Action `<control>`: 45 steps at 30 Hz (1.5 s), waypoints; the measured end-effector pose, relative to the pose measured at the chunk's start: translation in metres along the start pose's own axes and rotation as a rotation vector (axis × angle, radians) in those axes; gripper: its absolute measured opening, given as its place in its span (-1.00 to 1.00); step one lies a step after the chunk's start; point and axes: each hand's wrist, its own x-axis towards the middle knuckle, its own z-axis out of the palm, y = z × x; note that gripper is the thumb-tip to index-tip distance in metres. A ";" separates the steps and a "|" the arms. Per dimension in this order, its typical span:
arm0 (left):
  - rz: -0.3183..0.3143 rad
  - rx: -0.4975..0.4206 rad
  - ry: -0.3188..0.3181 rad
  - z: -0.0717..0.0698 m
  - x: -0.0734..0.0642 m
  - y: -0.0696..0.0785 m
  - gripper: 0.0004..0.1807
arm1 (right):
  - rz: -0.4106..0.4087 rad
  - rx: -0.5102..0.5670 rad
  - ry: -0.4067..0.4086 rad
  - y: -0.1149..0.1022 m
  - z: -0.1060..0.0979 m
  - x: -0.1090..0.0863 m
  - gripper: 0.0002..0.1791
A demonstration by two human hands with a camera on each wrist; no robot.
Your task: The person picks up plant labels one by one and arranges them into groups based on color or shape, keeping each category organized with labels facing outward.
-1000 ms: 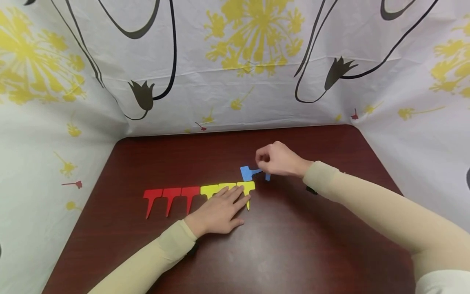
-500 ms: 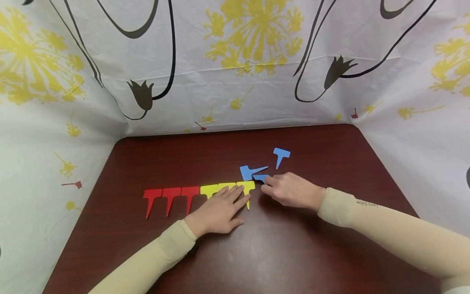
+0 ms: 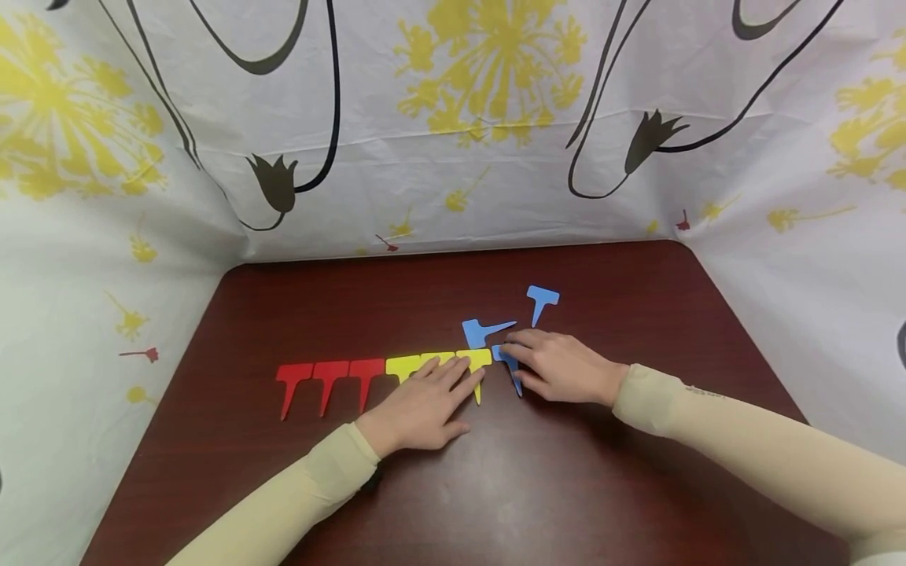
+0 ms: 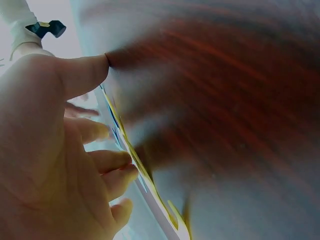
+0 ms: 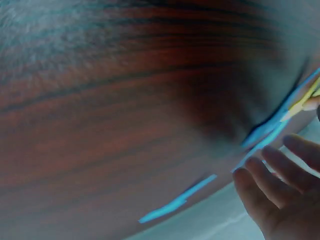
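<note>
In the head view my left hand (image 3: 421, 409) lies with fingers spread over yellow T-shaped plant tags (image 3: 483, 358), their heads side by side. To their left, in the same row, lie three red plant tags (image 3: 331, 369). My right hand (image 3: 562, 367) rests its extended fingertips on a blue plant tag (image 3: 515, 384) at the row's right end, partly covering its head. That tag's stem points toward me, slightly slanted. Just behind the row, another blue tag (image 3: 476, 333) lies sideways. Farther back is a third blue tag (image 3: 543, 296), also visible in the right wrist view (image 5: 177, 202).
The dark red-brown wooden table (image 3: 453, 503) carries all the tags. A white curtain (image 3: 425, 220) with yellow and dark flower prints hangs behind it and along both sides.
My right hand has come down toward me from behind the row. It has turned a blue tag beside the last yellow one, then loosened its pinch. My left hand has stayed put.
</note>
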 end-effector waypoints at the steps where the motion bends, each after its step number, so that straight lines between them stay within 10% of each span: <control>1: 0.000 0.000 0.003 0.000 0.000 0.000 -0.05 | 0.015 0.004 -0.030 0.001 0.002 -0.001 -0.48; 31: 0.011 0.004 -0.023 0.000 -0.002 -0.003 -0.04 | -0.028 -0.067 0.035 0.003 0.015 -0.003 -0.47; 45: 0.028 -0.052 0.083 0.003 0.020 -0.001 -0.20 | 0.103 -0.033 0.051 0.038 0.001 0.043 -0.69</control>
